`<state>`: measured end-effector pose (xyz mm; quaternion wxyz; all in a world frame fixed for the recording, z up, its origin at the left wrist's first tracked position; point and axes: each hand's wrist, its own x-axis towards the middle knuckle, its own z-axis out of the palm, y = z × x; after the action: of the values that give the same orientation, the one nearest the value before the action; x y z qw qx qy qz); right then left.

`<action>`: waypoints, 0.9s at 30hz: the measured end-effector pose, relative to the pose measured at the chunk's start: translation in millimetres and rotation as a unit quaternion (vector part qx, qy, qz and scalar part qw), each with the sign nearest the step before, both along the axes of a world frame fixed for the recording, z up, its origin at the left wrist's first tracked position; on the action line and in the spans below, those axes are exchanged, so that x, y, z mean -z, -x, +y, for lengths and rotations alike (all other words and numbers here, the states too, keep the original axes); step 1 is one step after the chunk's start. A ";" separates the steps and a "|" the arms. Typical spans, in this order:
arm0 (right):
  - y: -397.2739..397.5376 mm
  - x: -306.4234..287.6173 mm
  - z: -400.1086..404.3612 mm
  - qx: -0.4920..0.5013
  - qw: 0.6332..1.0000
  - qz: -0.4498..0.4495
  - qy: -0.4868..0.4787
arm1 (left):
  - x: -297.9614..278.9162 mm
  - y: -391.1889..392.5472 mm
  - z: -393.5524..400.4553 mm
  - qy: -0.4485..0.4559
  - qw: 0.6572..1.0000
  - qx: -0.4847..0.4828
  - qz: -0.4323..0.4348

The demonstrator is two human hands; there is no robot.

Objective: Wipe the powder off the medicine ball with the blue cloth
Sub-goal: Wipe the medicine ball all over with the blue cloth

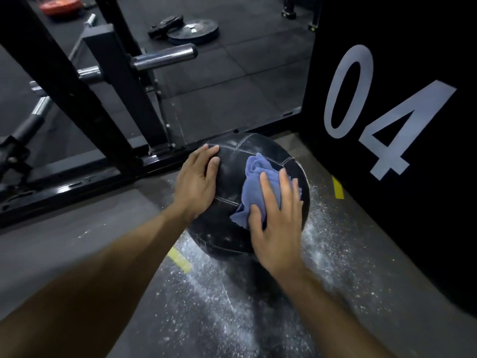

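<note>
A black stitched medicine ball [232, 161] sits on the grey floor in the middle of the head view, with faint white powder smears on its leather. My left hand [197, 182] lies flat against the ball's left side, fingers straight. A crumpled blue cloth [254, 177] covers the ball's upper right. My right hand [276, 223] presses down on the cloth with straight, spread fingers. The ball's lower right is hidden under that hand.
White powder [219, 288] is scattered on the floor in front of and to the right of the ball. A black rack frame [85, 104] with chrome pegs stands at left. A black box marked 04 [382, 112] rises close at right. Weight plates [192, 31] lie farther back.
</note>
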<state>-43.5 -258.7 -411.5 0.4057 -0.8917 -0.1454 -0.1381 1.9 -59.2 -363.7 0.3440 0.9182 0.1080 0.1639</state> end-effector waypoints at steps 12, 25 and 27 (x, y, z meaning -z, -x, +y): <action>-26.9 -6.7 -19.2 0.012 0.993 0.054 -0.106 | 44.7 31.8 12.6 0.527 0.820 -0.173 0.140; -2.0 -22.0 -23.5 0.006 0.997 0.052 -0.062 | 30.6 64.9 31.7 0.447 0.857 -0.203 0.154; -3.7 -23.7 -27.2 0.021 0.995 0.067 -0.072 | 38.0 48.1 40.0 0.464 0.850 -0.200 0.152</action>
<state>-39.8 -285.9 -387.7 0.4745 -0.8704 -0.0889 -0.0968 -46.2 -19.2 -401.7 0.6691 0.6239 0.4034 0.0184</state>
